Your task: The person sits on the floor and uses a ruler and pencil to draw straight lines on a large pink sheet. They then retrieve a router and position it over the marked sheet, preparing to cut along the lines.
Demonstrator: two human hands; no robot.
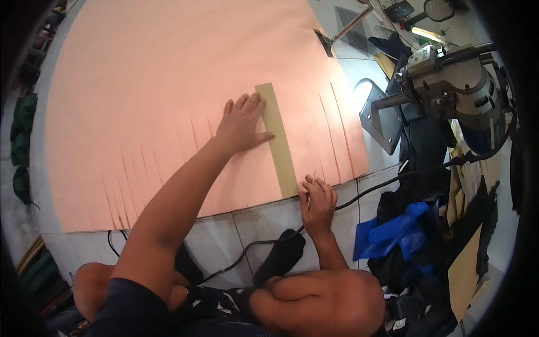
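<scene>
A large pink sheet (pixel 151 78) lies spread over the tiled floor, with several long thin lines or slits near its front edge. On it rests a narrow olive-green strip (pixel 279 147), running from the middle of the sheet to its front edge. My left hand (pixel 241 123) lies flat with fingers stretched, its fingertips and thumb touching the strip's left edge. Just right of the strip's near end, my right hand (pixel 320 201) pinches a thin, pale, pencil-like stick (pixel 309 201), pointed end up. What the stick is exactly cannot be made out.
A corded power machine (pixel 469 92) with a flat metal base plate (pixel 382 117) stands at the right. Its black cable (pixel 359 196) crosses the floor near my feet. Blue sheeting (pixel 398 230) and dark scraps lie at the lower right. A metal-handled tool (pixel 324 42) touches the sheet's far right edge.
</scene>
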